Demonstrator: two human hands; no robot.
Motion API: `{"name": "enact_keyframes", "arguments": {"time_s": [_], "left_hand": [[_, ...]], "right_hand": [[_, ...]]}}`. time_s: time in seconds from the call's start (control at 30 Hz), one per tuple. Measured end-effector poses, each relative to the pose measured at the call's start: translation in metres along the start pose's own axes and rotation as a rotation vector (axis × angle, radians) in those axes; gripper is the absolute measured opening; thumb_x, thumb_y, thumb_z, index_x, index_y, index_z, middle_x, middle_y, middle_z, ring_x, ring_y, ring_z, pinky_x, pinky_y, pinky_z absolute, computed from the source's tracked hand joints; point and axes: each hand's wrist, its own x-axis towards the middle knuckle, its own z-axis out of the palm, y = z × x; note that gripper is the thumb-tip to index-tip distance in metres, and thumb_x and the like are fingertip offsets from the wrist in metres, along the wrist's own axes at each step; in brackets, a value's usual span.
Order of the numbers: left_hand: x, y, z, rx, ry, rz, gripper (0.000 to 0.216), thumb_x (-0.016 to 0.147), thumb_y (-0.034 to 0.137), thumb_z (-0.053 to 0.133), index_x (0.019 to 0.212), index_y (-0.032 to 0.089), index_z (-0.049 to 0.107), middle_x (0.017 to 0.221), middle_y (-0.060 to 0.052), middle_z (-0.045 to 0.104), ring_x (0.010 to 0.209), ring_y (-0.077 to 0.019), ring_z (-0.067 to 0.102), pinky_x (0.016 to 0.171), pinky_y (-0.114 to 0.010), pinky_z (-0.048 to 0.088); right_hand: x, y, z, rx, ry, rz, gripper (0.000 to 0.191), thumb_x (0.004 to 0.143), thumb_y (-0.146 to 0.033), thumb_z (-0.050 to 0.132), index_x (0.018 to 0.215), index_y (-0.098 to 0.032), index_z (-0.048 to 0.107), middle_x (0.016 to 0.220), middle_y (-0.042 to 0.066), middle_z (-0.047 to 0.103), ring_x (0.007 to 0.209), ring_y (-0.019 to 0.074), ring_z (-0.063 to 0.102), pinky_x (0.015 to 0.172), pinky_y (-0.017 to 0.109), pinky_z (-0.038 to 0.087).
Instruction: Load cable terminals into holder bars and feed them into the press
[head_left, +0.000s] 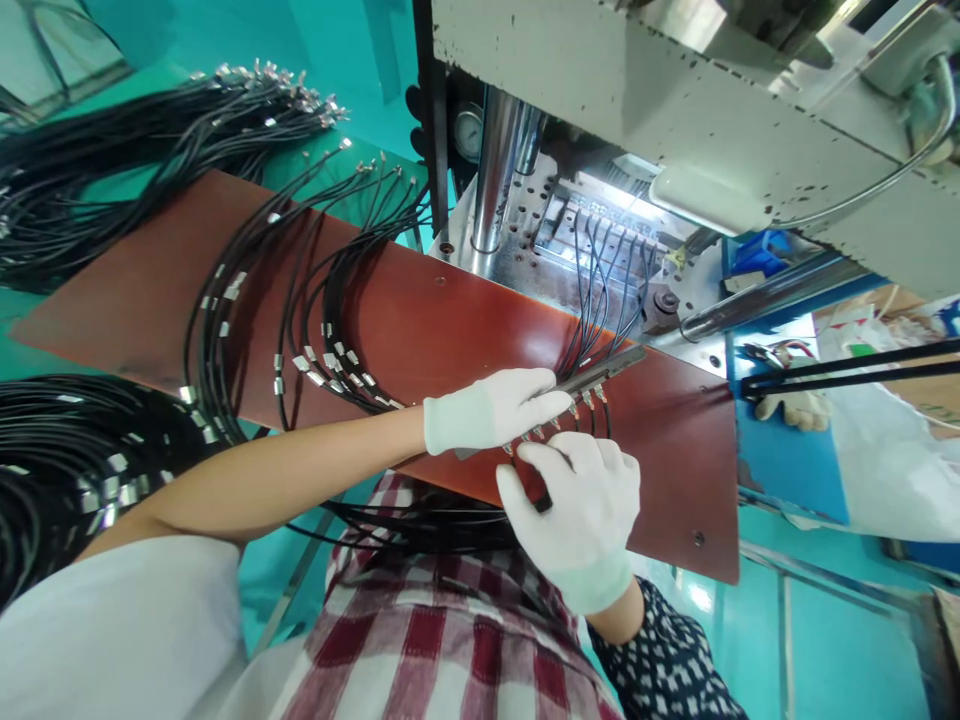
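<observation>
My left hand (499, 408), in a white glove, is closed around a long metal bar (604, 370) that holds a row of cable-end connectors. My right hand (581, 505), also gloved, is just below the bar with its fingers curled. A black cable (513, 462) passes between its thumb and index finger, close to the connectors (555, 424); the exact grip is partly hidden. Several more black cables (592, 330) run from the bar's far side into the metal mould (600, 235) of the press.
Beneath my hands is a reddish-brown board (465, 330) with bundles of black cables (330, 340) across its left part. More cable piles (67, 450) lie to the left. The press's steel column (496, 170) stands behind the board. On the right, a blue surface (795, 460) carries gloves (806, 410).
</observation>
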Motion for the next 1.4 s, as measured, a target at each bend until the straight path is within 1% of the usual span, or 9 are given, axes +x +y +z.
{"name": "enact_keyframes", "arguments": {"time_s": [0.1, 0.3, 0.47, 0.6, 0.7, 0.83, 1.1, 1.23, 1.4], "left_hand": [[-0.001, -0.001, 0.002, -0.004, 0.005, -0.018, 0.031, 0.100, 0.037, 0.036, 0.074, 0.020, 0.039, 0.066, 0.004, 0.040, 0.061, -0.0107, 0.039, 0.061, -0.028, 0.032], [-0.005, -0.002, 0.005, 0.016, 0.024, -0.063, 0.033, 0.100, 0.044, 0.036, 0.078, 0.020, 0.043, 0.068, 0.005, 0.044, 0.061, -0.0103, 0.041, 0.063, -0.028, 0.033], [-0.005, -0.004, 0.005, 0.000, 0.024, -0.048, 0.034, 0.101, 0.044, 0.035, 0.079, 0.019, 0.043, 0.072, 0.005, 0.045, 0.066, -0.0108, 0.044, 0.069, -0.029, 0.035], [-0.004, -0.006, 0.004, 0.027, 0.023, -0.029, 0.036, 0.101, 0.046, 0.034, 0.079, 0.019, 0.044, 0.075, 0.004, 0.046, 0.069, -0.0118, 0.045, 0.072, -0.029, 0.036], [-0.004, -0.004, 0.004, 0.013, 0.000, -0.044, 0.036, 0.101, 0.046, 0.032, 0.079, 0.019, 0.043, 0.074, 0.004, 0.045, 0.068, -0.0119, 0.044, 0.070, -0.029, 0.036], [-0.005, -0.001, 0.004, 0.003, -0.010, -0.072, 0.034, 0.101, 0.045, 0.033, 0.080, 0.020, 0.043, 0.072, 0.004, 0.046, 0.065, -0.0119, 0.043, 0.068, -0.029, 0.036], [-0.006, -0.004, 0.007, 0.058, 0.011, -0.049, 0.037, 0.101, 0.049, 0.031, 0.083, 0.020, 0.046, 0.075, 0.003, 0.050, 0.069, -0.0131, 0.048, 0.070, -0.029, 0.036], [-0.007, -0.003, 0.008, 0.098, 0.004, -0.067, 0.035, 0.101, 0.048, 0.032, 0.084, 0.020, 0.044, 0.074, 0.004, 0.047, 0.066, -0.0129, 0.046, 0.070, -0.030, 0.035], [-0.008, -0.004, 0.008, 0.148, 0.010, -0.026, 0.034, 0.101, 0.046, 0.030, 0.087, 0.019, 0.046, 0.077, 0.003, 0.048, 0.068, -0.0135, 0.046, 0.070, -0.031, 0.034]], "right_hand": [[-0.001, -0.004, 0.005, -0.001, 0.016, -0.007, 0.003, 0.080, -0.026, 0.068, 0.078, -0.025, 0.070, 0.078, 0.000, 0.064, 0.073, 0.0192, 0.052, 0.072, 0.039, 0.033], [-0.002, -0.011, 0.018, 0.028, 0.068, 0.045, 0.007, 0.071, -0.016, 0.066, 0.067, -0.022, 0.064, 0.072, 0.001, 0.061, 0.071, 0.0195, 0.052, 0.069, 0.038, 0.032], [-0.003, 0.005, -0.001, 0.106, 0.080, 0.097, 0.001, 0.082, -0.026, 0.071, 0.083, -0.026, 0.071, 0.080, -0.001, 0.065, 0.077, 0.0177, 0.055, 0.077, 0.037, 0.035], [0.006, 0.024, -0.016, -0.043, 0.079, 0.151, 0.005, 0.084, -0.031, 0.071, 0.086, -0.028, 0.074, 0.081, 0.001, 0.065, 0.080, 0.0193, 0.054, 0.078, 0.038, 0.034], [0.013, 0.028, -0.010, -0.085, 0.014, 0.116, 0.006, 0.082, -0.028, 0.069, 0.081, -0.028, 0.074, 0.079, 0.001, 0.064, 0.077, 0.0193, 0.053, 0.075, 0.038, 0.033], [0.017, 0.023, 0.002, -0.090, 0.046, 0.108, 0.014, 0.078, -0.020, 0.065, 0.065, -0.023, 0.068, 0.072, 0.001, 0.060, 0.075, 0.0192, 0.051, 0.073, 0.038, 0.032], [0.012, 0.033, -0.015, -0.097, 0.087, 0.157, 0.008, 0.085, -0.031, 0.069, 0.086, -0.027, 0.074, 0.082, 0.002, 0.065, 0.080, 0.0196, 0.054, 0.078, 0.038, 0.034], [0.018, 0.037, -0.009, -0.157, 0.057, 0.142, 0.008, 0.082, -0.027, 0.067, 0.075, -0.025, 0.071, 0.079, 0.002, 0.064, 0.078, 0.0205, 0.053, 0.075, 0.039, 0.033], [0.020, 0.035, 0.002, -0.135, 0.108, 0.141, 0.012, 0.078, -0.022, 0.065, 0.066, -0.022, 0.066, 0.075, 0.002, 0.063, 0.076, 0.0198, 0.053, 0.073, 0.038, 0.034]]}}
